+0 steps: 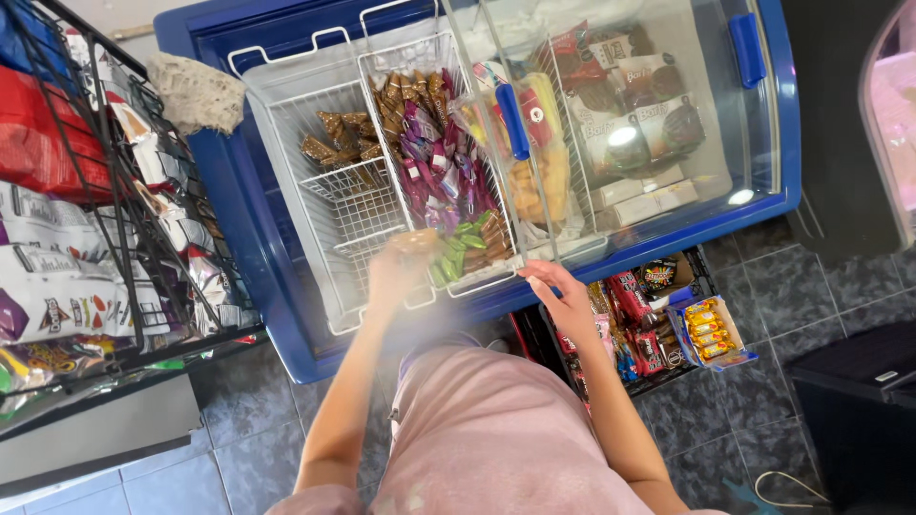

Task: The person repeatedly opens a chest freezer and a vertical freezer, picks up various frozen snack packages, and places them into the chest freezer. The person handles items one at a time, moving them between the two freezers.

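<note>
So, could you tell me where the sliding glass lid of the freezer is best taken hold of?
Probably by the blue handle on the sliding glass lid, reached from the front edge, where the right hand rests. The handle stands up as a raised bar along the pane's edge, whereas the glass itself is smooth and flat.

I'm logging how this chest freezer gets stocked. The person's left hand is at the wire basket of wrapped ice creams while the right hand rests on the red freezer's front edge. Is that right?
Not quite: the freezer is blue, not red, as the head view shows. The rest holds: the left hand, blurred, is at the wire basket of wrapped ice creams, and the right hand rests on the freezer's front edge.
</note>
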